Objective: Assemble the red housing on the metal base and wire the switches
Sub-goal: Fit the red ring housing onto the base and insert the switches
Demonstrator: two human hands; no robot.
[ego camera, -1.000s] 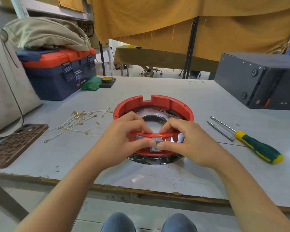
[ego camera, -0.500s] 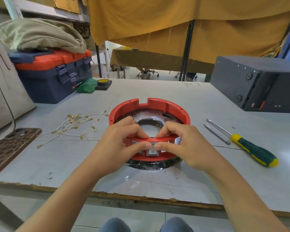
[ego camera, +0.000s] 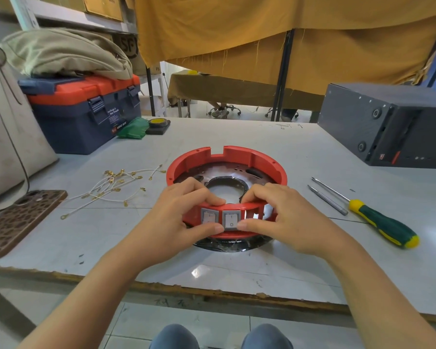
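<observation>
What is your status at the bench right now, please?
Both hands, left and right, pinch the red housing front wall. Two switches seated, slots beside them open. Wires untouched, left. Nothing blocking.

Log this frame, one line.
stage: seating switches | hands: left hand and right hand pinch red housing front wall | switches: two seated | wires: untouched

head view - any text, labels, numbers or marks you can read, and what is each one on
"SF" on the cardboard box behind the bag.
"I" and "O" on the right rocker switch in the red housing.
"FS" on a small box near the shelf post.
The sticker on the toolbox has print too small to read.
The left switch is washed out by glare.
</observation>
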